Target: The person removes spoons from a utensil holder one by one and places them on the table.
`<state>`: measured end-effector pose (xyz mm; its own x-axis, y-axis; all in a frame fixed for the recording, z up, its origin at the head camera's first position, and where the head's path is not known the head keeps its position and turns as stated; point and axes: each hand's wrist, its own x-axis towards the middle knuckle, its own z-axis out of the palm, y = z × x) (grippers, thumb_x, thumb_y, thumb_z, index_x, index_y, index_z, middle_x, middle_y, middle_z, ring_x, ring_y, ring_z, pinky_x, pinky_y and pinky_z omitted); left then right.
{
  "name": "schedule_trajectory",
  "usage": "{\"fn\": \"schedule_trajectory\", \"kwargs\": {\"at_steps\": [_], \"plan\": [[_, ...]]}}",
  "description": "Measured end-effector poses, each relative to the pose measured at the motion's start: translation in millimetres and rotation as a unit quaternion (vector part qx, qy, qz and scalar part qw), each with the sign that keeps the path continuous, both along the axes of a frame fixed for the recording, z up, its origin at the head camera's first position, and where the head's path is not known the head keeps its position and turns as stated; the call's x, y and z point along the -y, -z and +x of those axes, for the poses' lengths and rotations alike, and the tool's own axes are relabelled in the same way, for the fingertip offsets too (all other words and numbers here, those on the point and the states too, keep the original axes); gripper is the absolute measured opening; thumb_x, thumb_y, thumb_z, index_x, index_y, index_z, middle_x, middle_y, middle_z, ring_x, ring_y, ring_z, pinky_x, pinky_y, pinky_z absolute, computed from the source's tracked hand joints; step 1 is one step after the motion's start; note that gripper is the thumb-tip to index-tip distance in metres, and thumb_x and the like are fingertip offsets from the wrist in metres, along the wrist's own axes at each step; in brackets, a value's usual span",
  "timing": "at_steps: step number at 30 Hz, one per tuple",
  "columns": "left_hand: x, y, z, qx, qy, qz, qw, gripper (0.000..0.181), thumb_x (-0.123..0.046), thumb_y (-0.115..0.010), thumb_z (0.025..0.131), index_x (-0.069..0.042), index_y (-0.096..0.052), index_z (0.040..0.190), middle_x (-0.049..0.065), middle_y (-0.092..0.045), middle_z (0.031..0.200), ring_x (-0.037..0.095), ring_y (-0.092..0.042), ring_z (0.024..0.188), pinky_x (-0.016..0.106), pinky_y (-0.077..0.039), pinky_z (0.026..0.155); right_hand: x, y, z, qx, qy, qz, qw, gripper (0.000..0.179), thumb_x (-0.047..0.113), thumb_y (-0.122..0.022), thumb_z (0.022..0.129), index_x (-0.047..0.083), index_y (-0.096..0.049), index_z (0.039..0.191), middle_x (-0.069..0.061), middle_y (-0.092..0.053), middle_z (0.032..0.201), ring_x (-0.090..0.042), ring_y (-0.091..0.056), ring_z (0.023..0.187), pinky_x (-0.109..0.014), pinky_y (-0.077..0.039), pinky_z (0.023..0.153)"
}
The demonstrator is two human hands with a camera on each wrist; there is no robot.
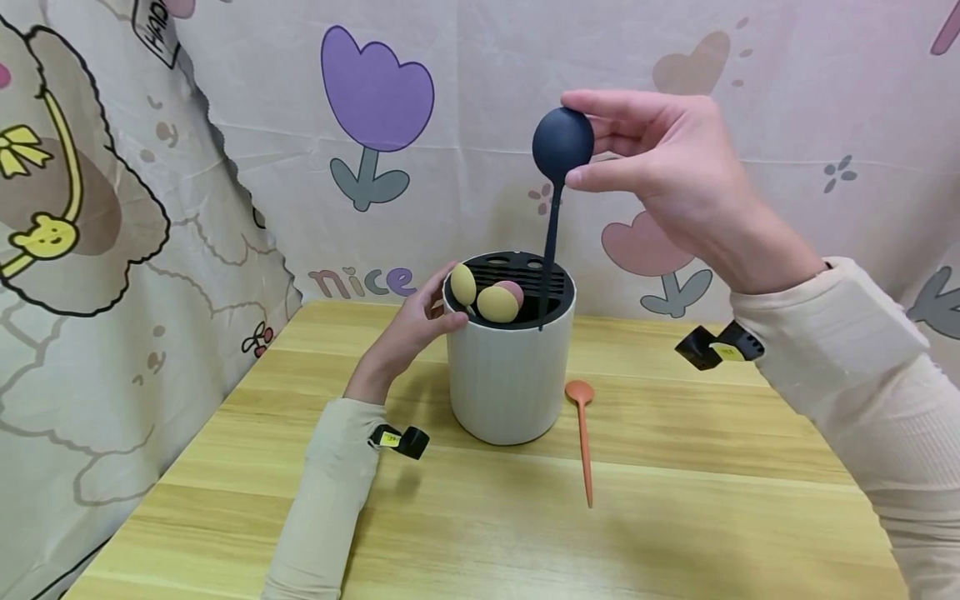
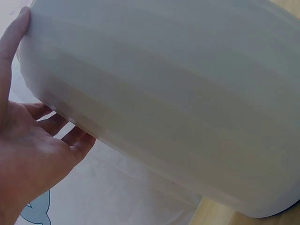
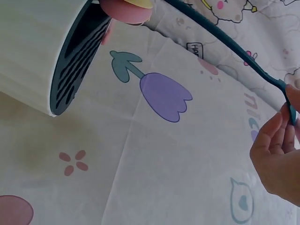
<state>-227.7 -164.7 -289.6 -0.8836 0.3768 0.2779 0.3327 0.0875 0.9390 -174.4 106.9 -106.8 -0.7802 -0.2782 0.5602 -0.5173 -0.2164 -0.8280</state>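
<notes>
Pinched by its round bowl, a dark blue spoon [image 1: 562, 146] hangs handle down from my right hand [image 1: 667, 150]. In the head view its handle tip overlaps the front rim of a white utensil holder [image 1: 506, 383]; the right wrist view shows the handle [image 3: 225, 38] outside the slotted black top [image 3: 77, 70]. My left hand [image 1: 416, 321] grips the holder's left side, thumb near the front rim, fingers [image 2: 72, 133] bent behind it. Two yellow spoon heads [image 1: 497, 305] and a pink one [image 1: 513, 289] stick out of the holder's top.
An orange spoon [image 1: 581, 417] lies on the wooden table [image 1: 675, 533], right of the holder, its handle towards me. Behind the table hangs a printed cloth [image 1: 487, 83], with another stretch of cloth along the left side.
</notes>
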Motion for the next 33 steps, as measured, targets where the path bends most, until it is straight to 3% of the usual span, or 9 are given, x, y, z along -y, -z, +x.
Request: {"fn": "schedule_trajectory", "kwargs": {"at_steps": [12,18,26,33], "plan": [[0.2,1.6,-0.1,0.001,-0.004,-0.006,1.0,0.128,-0.075,-0.075,0.058,-0.013,-0.02,0.155,0.011,-0.027,0.154,0.031,-0.034,0.132,0.05,-0.034,0.106,3,11.5,-3.2,0.028,0.03,0.068,0.9968,0.053,-0.018,-0.076,0.07,-0.003,-0.066,0.12,-0.014,-0.072,0.097,-0.022,-0.069,0.091,-0.025,-0.052,0.082],[0.5,1.6,-1.8,-0.002,-0.003,-0.006,1.0,0.128,-0.077,-0.074,0.057,-0.014,-0.021,0.155,0.01,-0.028,0.153,0.031,-0.035,0.131,0.05,-0.035,0.105,3,18.6,-6.7,0.031,0.068,0.14,0.9874,0.055,-0.01,-0.078,0.073,0.001,-0.064,0.125,-0.01,-0.072,0.097,-0.019,-0.067,0.094,-0.023,-0.049,0.087],[-1.4,1.5,-0.5,-0.002,0.003,-0.003,1.0,0.128,-0.076,-0.074,0.058,-0.013,-0.02,0.155,0.01,-0.027,0.154,0.03,-0.034,0.132,0.048,-0.033,0.107,5,34.8,-15.1,0.075,0.013,0.074,0.9943,0.059,-0.025,-0.068,0.072,-0.009,-0.057,0.128,-0.014,-0.07,0.102,-0.021,-0.067,0.091,-0.026,-0.052,0.083],[-0.5,0.0,-2.5,-0.009,-0.002,-0.004,0.9999,0.126,-0.074,-0.075,0.059,-0.012,-0.021,0.155,0.009,-0.027,0.154,0.029,-0.033,0.133,0.048,-0.03,0.109,3,50.5,-22.5,0.078,0.032,0.147,0.9855,0.057,-0.014,-0.074,0.075,-0.001,-0.06,0.129,-0.009,-0.071,0.108,-0.018,-0.067,0.096,-0.025,-0.052,0.084]]}}
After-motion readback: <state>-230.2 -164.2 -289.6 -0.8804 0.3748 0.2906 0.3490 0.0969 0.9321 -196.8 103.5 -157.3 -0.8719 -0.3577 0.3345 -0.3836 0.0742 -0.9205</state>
